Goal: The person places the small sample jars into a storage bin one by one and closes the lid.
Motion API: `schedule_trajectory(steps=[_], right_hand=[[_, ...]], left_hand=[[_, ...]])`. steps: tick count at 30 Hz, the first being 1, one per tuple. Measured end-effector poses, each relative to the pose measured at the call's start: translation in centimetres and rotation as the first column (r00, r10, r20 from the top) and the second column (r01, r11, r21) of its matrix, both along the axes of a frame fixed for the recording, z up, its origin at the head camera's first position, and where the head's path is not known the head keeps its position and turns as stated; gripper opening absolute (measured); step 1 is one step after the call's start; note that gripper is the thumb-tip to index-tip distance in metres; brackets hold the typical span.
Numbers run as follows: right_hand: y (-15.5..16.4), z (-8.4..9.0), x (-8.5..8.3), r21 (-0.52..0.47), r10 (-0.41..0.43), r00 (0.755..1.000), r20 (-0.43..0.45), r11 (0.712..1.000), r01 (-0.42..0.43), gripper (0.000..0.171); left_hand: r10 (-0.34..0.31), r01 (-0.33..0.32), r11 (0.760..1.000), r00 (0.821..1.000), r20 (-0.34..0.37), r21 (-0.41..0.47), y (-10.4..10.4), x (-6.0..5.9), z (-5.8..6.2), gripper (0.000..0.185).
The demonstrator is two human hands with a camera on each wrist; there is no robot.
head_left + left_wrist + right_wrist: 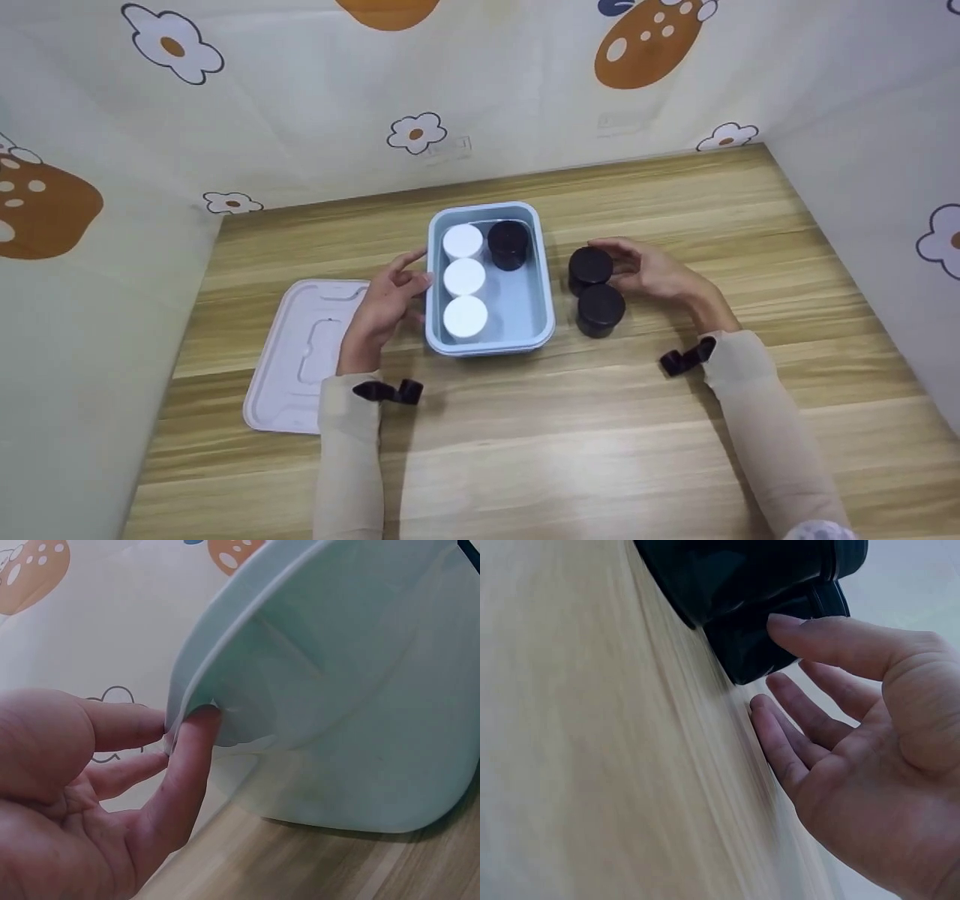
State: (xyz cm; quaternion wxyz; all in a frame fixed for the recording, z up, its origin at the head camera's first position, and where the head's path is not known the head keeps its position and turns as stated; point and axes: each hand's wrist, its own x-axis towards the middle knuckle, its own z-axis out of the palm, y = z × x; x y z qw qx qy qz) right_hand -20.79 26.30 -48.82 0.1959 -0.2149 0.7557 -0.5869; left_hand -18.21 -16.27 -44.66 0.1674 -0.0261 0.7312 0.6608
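On the table stands a light blue plastic box [517,315] holding three white-lidded jars [465,277] in a column and one black jar [508,244] at its far right corner. My left hand [385,306] pinches the box's left rim [187,682], with a fingertip tucked beneath the edge. Right of the box, two black jars stand side by side, one farther [590,268] and one nearer [600,309]. My right hand [652,270] grips the farther one, thumb against its side [754,645] and a finger behind it. The hand's other fingers are loosely bent near the table.
A white rectangular lid [281,360] lies on the wood-grain table [555,450], left of the box and partly under the left forearm. Patterned cloth [300,105] hangs as walls behind and at both sides. Each wrist wears a black strap mount [390,391].
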Motion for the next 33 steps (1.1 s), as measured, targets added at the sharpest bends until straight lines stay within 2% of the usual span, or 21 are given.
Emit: schedule_trajectory(steps=[9, 14, 17, 28, 33], right_hand=[[-0.5, -0.3, -0.2, 0.041, 0.023, 0.997, -0.069, 0.999, -0.020, 0.075], [-0.8, -0.3, -0.2, 0.094, -0.037, 0.995, -0.092, 0.995, 0.045, 0.068], [-0.9, -0.2, -0.2, 0.097, -0.096, 0.993, -0.073, 0.990, 0.103, 0.067], [-1.4, 1.5, -0.1, -0.004, -0.277, 0.961, 0.011, 0.961, 0.277, 0.066], [-1.9, 2.8, 0.3, -0.123, -0.319, 0.947, 0.026, 0.940, 0.319, 0.070]], left_hand=[[0.000, 0.000, 1.000, 1.000, -0.007, -0.013, -0.1, 0.0, -0.3, 0.054], [0.003, -0.003, 1.000, 1.000, -0.021, -0.017, -0.1, 0.0, -0.2, 0.054], [0.000, 0.000, 1.000, 1.000, -0.019, -0.017, -0.1, -0.1, -0.2, 0.054], [0.000, 0.000, 0.999, 1.000, -0.010, -0.036, 0.0, -0.1, 0.0, 0.054], [-0.004, 0.004, 0.999, 1.000, -0.006, -0.040, 0.0, -0.1, 0.1, 0.054]])
